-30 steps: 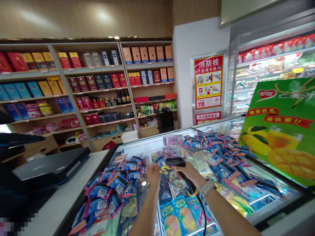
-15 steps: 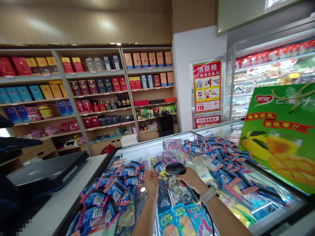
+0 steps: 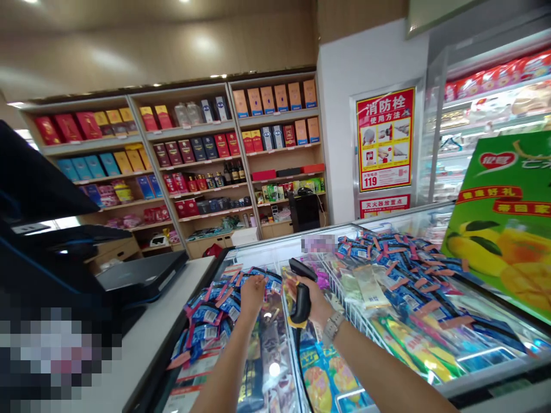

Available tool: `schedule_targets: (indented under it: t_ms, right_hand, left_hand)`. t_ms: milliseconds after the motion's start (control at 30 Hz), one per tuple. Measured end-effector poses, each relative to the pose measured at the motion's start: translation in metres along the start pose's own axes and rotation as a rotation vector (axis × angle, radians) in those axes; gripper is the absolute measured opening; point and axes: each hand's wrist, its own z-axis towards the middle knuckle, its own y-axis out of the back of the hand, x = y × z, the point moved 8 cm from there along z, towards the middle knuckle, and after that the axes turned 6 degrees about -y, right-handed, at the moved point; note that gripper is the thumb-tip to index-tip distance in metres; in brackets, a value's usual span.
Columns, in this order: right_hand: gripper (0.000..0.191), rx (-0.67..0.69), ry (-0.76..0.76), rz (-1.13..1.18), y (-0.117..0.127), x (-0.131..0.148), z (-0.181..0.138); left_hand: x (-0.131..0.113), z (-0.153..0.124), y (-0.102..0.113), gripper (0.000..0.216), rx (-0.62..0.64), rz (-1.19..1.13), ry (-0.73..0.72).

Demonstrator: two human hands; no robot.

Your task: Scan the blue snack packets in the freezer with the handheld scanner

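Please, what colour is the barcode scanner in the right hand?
The barcode scanner is black with a yellow band near the base of its handle, seen in the head view.

Both bare forearms rise from the bottom edge of the frame toward its centre. The left hand sits just left of centre, palm down, fingers curled forward and lowered, the wrist straight. The right hand is just right of centre, its grip closed in a fist with the knuckles turned right, and a watch is strapped on the wrist. The two hands are near each other, not touching.
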Motion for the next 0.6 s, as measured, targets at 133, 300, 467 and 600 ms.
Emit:
schedule_targets:
  t_ms: [133,300,467,600]
  right_hand:
    - [0.011,0.02,-0.151,0.179,-0.032,-0.059,0.009]
    - [0.011,-0.04,-0.181,0.108,-0.044,-0.11,0.013]
    - [0.01,-0.048,-0.109,0.121,-0.029,-0.103,0.015]
    - [0.008,-0.1,0.072,0.192,0.01,-0.032,0.019]
  left_hand:
    - [0.005,0.012,0.061,0.019,0.091,0.363,-0.097]
    - [0.018,0.002,0.081,0.023,0.14,0.509,-0.067]
    - [-0.001,-0.001,0.068,0.031,-0.001,0.356,-0.212]
    - [-0.035,0.013,0.016,0.028,0.011,0.233,-0.29]
